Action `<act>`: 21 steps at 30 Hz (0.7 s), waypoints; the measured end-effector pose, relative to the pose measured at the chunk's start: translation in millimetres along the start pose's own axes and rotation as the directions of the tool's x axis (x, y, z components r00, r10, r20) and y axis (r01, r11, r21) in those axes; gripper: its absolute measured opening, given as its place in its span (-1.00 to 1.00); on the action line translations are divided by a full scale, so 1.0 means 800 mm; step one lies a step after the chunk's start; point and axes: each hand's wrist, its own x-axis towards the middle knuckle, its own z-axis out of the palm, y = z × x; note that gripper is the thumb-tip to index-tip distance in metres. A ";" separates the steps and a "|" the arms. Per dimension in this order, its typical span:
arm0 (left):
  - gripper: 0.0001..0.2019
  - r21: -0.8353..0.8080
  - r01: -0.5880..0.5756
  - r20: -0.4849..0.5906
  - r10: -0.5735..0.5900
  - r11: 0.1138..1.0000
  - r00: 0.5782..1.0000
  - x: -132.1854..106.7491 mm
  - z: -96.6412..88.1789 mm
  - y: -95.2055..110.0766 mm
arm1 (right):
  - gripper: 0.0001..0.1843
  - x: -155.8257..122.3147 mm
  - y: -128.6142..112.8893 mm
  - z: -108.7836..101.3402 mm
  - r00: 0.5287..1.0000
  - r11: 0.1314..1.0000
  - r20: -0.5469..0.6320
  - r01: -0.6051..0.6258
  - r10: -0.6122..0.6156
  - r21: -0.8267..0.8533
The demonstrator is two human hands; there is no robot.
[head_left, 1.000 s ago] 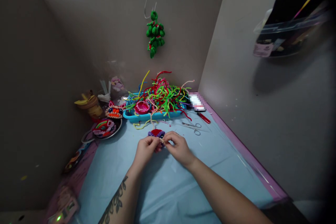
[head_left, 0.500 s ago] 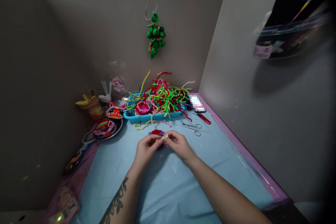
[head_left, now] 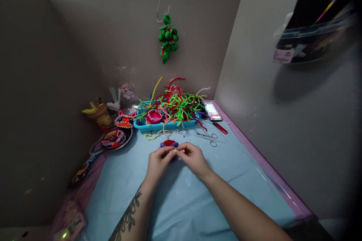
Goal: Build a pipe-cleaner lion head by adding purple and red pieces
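My left hand (head_left: 159,163) and my right hand (head_left: 194,159) meet over the blue table cover (head_left: 181,199), fingers pinched together. Between them sits a small red and purple pipe-cleaner piece (head_left: 169,144), mostly hidden by my fingers. A pale pipe-cleaner strand (head_left: 164,131) rises from the piece toward the tray, and both hands pinch its lower end where the fingertips meet.
A blue tray (head_left: 165,124) heaped with coloured pipe cleaners stands behind the hands. Scissors (head_left: 209,138) and a red tool (head_left: 220,127) lie to the right. Finished craft pieces on a plate (head_left: 115,138) sit left. A green pipe-cleaner figure (head_left: 167,39) hangs on the back wall.
Both hands have stayed in place with only small finger movements on the piece; the view has shifted slightly.
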 end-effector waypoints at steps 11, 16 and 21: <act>-0.68 -0.190 0.153 0.056 -0.144 0.970 0.988 0.001 0.007 0.004 | -0.87 -0.003 -0.009 -0.002 0.937 0.931 -0.019 0.344 -0.349 -0.125; -0.70 -0.203 0.113 -0.019 -0.119 0.973 0.993 -0.001 0.014 -0.005 | -0.84 -0.003 -0.010 -0.001 0.930 0.923 -0.002 0.364 -0.367 -0.121; -0.68 -0.248 0.110 -0.024 -0.120 0.962 0.993 0.000 0.014 -0.004 | -0.88 0.000 -0.012 0.000 0.951 0.941 -0.019 0.301 -0.308 -0.157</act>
